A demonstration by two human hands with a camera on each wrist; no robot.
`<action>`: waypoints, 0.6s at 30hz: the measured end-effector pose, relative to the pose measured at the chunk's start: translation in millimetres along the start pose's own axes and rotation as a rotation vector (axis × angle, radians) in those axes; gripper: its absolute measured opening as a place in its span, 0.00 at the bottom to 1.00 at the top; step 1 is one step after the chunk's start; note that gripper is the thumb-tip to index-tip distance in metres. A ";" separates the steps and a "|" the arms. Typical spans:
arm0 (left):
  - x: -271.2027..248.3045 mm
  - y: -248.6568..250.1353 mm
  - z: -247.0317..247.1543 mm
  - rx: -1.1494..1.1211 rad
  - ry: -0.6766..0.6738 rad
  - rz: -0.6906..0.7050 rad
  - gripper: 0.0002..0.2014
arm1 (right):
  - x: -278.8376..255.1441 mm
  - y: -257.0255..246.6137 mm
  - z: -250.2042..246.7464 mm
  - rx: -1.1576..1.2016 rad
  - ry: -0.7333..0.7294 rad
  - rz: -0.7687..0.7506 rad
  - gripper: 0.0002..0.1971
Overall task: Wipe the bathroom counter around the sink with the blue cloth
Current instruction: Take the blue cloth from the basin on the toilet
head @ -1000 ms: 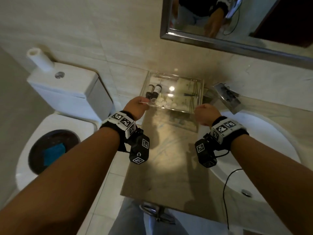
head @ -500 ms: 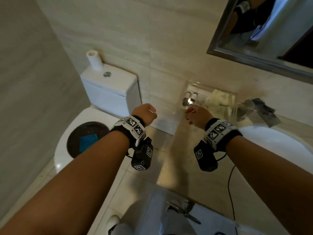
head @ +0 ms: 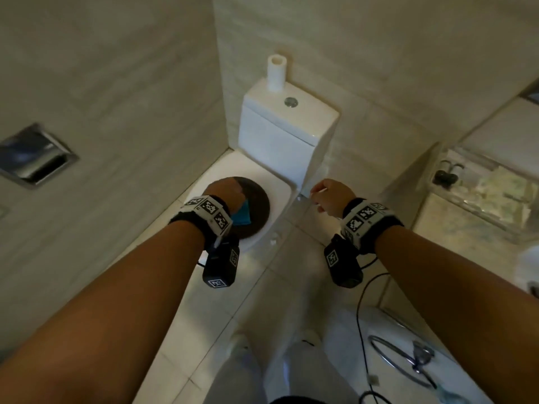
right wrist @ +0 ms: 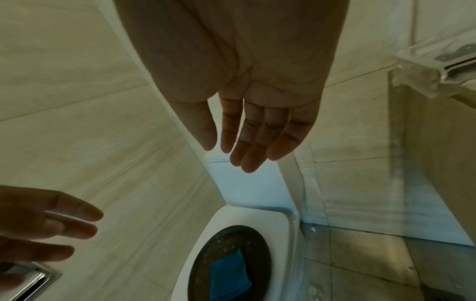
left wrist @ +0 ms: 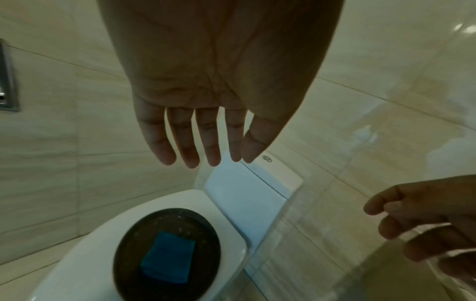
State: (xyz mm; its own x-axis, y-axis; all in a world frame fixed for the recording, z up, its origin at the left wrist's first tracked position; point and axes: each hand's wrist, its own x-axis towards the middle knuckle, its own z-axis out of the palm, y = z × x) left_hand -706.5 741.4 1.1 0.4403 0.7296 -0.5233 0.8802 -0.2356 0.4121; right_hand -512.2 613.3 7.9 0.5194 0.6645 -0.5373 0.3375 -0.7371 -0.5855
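Head view: we see both forearms reaching forward over a closed white toilet (head: 280, 182). A dark round mat (head: 256, 205) lies on the lid, and the blue cloth (head: 242, 217) lies folded on that mat, partly hidden by the left hand (head: 226, 191), which hovers above it. The right hand (head: 331, 196) hangs over the gap between the toilet and the counter (head: 455, 223). From here we cannot tell how the fingers of either hand lie. A white roll (head: 276, 72) stands on the cistern (head: 287, 132). A clear tray (head: 481, 185) with small bottles sits on the counter at the wall. A metal recessed holder (head: 35, 156) is set in the left wall.

Left wrist view: the left hand (left wrist: 219, 85) is spread, fingers (left wrist: 185, 140) straight and slightly apart, holding nothing. Below it the blue cloth (left wrist: 168, 258) rests flat on the dark round mat (left wrist: 167, 224), clear of the fingers; no contact. The right hand (left wrist: 425, 220) shows at the right edge, fingers loosely bent, empty.

Right wrist view: the right hand (right wrist: 252, 91) is relaxed, fingers (right wrist: 257, 142) extended, holding nothing. The blue cloth (right wrist: 229, 279) lies on the mat at the bottom of the picture. The left hand (right wrist: 46, 222) enters at the left, fingers straight. The clear tray (right wrist: 425, 67) sits at the counter's edge, upper right.
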 end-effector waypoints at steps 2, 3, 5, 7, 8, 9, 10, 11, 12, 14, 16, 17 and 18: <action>3.1 -18.0 -5.4 0.001 0.024 -0.033 0.18 | 2.8 -10.4 11.9 -0.028 -0.024 0.006 0.03; 4.2 -23.5 -5.4 0.001 0.026 -0.032 0.18 | 4.1 -13.6 15.5 -0.042 -0.033 0.011 0.04; 8.4 -36.6 -4.4 -0.008 0.018 -0.033 0.19 | 11.7 -21.9 24.8 -0.070 -0.043 0.012 0.04; 11.6 -48.4 0.5 -0.014 -0.002 -0.054 0.20 | 22.4 -27.2 33.8 -0.093 -0.060 0.021 0.04; 14.3 -55.3 4.1 -0.012 -0.010 -0.068 0.20 | 28.6 -28.5 39.1 -0.094 -0.076 0.023 0.04; 17.4 -61.6 7.8 -0.011 -0.019 -0.083 0.20 | 33.7 -30.4 44.6 -0.089 -0.099 0.032 0.04; 20.7 -67.2 10.3 -0.010 -0.025 -0.102 0.19 | 39.8 -31.6 50.6 -0.081 -0.120 0.040 0.04; 24.3 -71.5 11.8 -0.011 -0.026 -0.120 0.19 | 45.2 -33.5 55.9 -0.078 -0.144 0.048 0.04; 28.3 -73.4 10.9 -0.018 -0.028 -0.147 0.19 | 52.9 -34.3 61.5 -0.078 -0.165 0.046 0.04; 41.8 -73.8 7.5 -0.041 -0.027 -0.179 0.19 | 68.4 -37.7 71.3 -0.075 -0.203 0.047 0.06; 58.3 -71.8 7.7 -0.057 -0.007 -0.169 0.19 | 86.4 -39.5 81.2 -0.076 -0.237 0.040 0.09; 66.9 -71.4 11.1 -0.056 -0.001 -0.156 0.19 | 94.3 -40.2 86.1 -0.078 -0.253 0.041 0.12; 74.5 -71.0 15.7 -0.056 -0.010 -0.152 0.19 | 102.7 -39.4 91.8 -0.074 -0.263 0.041 0.13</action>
State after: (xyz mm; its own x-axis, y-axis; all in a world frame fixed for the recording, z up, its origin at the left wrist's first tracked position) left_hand -733.4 802.5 -78.9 0.3052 0.7473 -0.5902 0.9255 -0.0869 0.3686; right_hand -544.2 721.9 -80.0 0.3157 0.6359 -0.7043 0.3817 -0.7647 -0.5193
